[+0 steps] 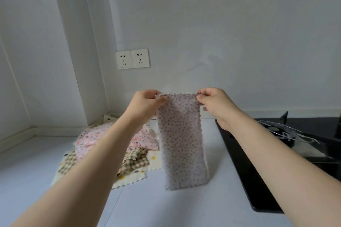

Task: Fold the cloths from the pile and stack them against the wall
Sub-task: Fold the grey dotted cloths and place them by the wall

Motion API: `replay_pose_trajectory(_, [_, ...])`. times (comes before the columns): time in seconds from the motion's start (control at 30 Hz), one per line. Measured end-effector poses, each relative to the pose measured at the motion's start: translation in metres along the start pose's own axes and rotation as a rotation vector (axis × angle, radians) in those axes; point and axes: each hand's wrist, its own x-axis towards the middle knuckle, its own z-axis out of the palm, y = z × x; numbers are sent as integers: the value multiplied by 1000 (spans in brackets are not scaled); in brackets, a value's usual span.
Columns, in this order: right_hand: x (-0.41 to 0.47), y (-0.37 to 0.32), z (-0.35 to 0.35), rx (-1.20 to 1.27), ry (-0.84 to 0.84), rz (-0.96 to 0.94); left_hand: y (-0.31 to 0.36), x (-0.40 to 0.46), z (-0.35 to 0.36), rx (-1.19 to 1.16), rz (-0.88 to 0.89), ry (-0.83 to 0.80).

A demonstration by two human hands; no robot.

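A grey cloth with small dots (181, 140) hangs as a long narrow strip above the white counter (166, 206). My left hand (147, 102) pinches its top left corner and my right hand (215, 102) pinches its top right corner. Its lower end reaches down near the counter. To the left, partly behind my left forearm, lies the pile of cloths (129, 145): a pink flowered one on top, a green checked one, and a cream one with coloured dots underneath. A small piece of cream dotted cloth (108, 118) shows in the corner by the wall.
A black glass gas hob (245, 177) with a burner and metal pan support (282, 131) fills the counter's right side. The white wall (221, 42) carries two sockets (132, 58). A wall corner juts out at the left.
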Motion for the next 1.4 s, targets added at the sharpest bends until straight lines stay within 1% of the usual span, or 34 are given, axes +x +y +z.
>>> replay_pose_trajectory(0.07, [-1, -8, -8, 8, -12, -12, 11, 1, -1, 61, 128, 81])
replay_pose_trajectory(0.13, [-3, -14, -17, 27, -19, -12, 22, -6, -4, 152, 252, 96])
replay_pose_trajectory(0.2, [-10, -15, -28, 36, -75, 41, 30, -25, -5, 332, 372, 59])
replay_pose_trajectory(0.27, [-24, -7, -41, 27, -192, 134, 29, -55, 2, 496, 473, -24])
replay_pose_trajectory(0.33, [-44, 8, -58, -58, -326, 245, 20, -88, 16, 584, 523, -154])
replay_pose_trajectory(0.4, [-69, 28, -72, -265, -460, 356, 4, -124, 36, 675, 499, -398])
replay_pose_trajectory(0.47, [-93, 43, -78, -508, -570, 425, -7, -157, 52, 764, 392, -674])
replay_pose_trajectory(0.5, [-103, 47, -79, -606, -596, 429, -11, -166, 55, 763, 314, -756])
replay_pose_trajectory(0.53, [-110, 50, -78, -683, -602, 411, -13, -170, 55, 722, 234, -776])
replay_pose_trajectory(0.57, [-115, 53, -75, -747, -584, 371, -15, -167, 51, 663, 162, -736])
replay_pose_trajectory(0.6, [-118, 54, -71, -798, -546, 315, -18, -160, 47, 613, 92, -651])
replay_pose_trajectory(0.67, [-122, 56, -61, -863, -460, 191, -29, -138, 38, 576, -18, -432])
replay_pose_trajectory(0.73, [-127, 61, -46, -894, -429, 86, -49, -113, 33, 646, -92, -273])
replay_pose_trajectory(0.8, [-131, 66, -28, -970, -421, -43, -72, -90, 32, 758, -158, -199])
replay_pose_trajectory(0.87, [-134, 74, -10, -1045, -440, -139, -89, -71, 37, 868, -205, -180])
replay_pose_trajectory(0.9, [-135, 79, -2, -1075, -448, -152, -95, -64, 41, 913, -216, -177])
replay_pose_trajectory(1.0, [-140, 98, 15, -1102, -457, -111, -108, -49, 55, 1015, -214, -194])
replay_pose_trajectory(1.07, [-144, 106, 19, -1075, -425, -93, -115, -44, 60, 1064, -192, -193])
replay_pose_trajectory(1.17, [-144, 114, 19, -1047, -391, -89, -124, -38, 63, 1040, -206, -190])
replay_pose_trajectory(1.27, [-142, 118, 20, -1056, -393, -81, -127, -31, 63, 936, -293, -172])
replay_pose_trajectory(1.33, [-141, 119, 21, -1068, -420, -59, -127, -27, 62, 878, -337, -166])
replay_pose_trajectory(1.4, [-141, 118, 20, -1072, -470, -26, -127, -23, 63, 861, -333, -201])
